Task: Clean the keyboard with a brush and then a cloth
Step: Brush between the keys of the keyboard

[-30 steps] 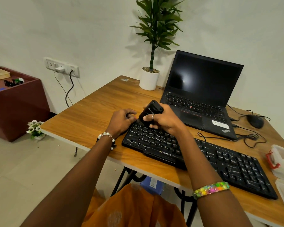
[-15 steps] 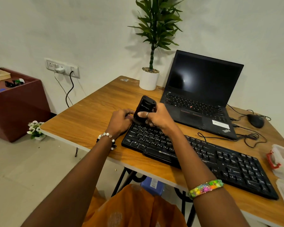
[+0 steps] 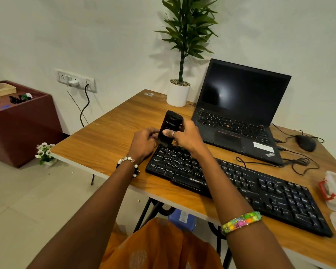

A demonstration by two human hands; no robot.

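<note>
While your right hand (image 3: 188, 137) curls round the lower part of the brush (image 3: 170, 128), thumb across its front, you hold it nearly upright with its bristle end touching the keyboard's (image 3: 241, 183) far left corner. Your left hand (image 3: 144, 141) sits just left of that corner, fingers bent in toward the brush's base; whether they pinch the bristles or only touch them cannot be told. The keyboard lies along the near edge of the desk (image 3: 109, 140), slanting away to your right. Behind the keyboard stands an open laptop (image 3: 239, 113) with a dark screen, and a plant (image 3: 179, 92) in a white pot is left of the laptop. A mouse (image 3: 305, 142) rests beyond the keyboard's right half.
</note>
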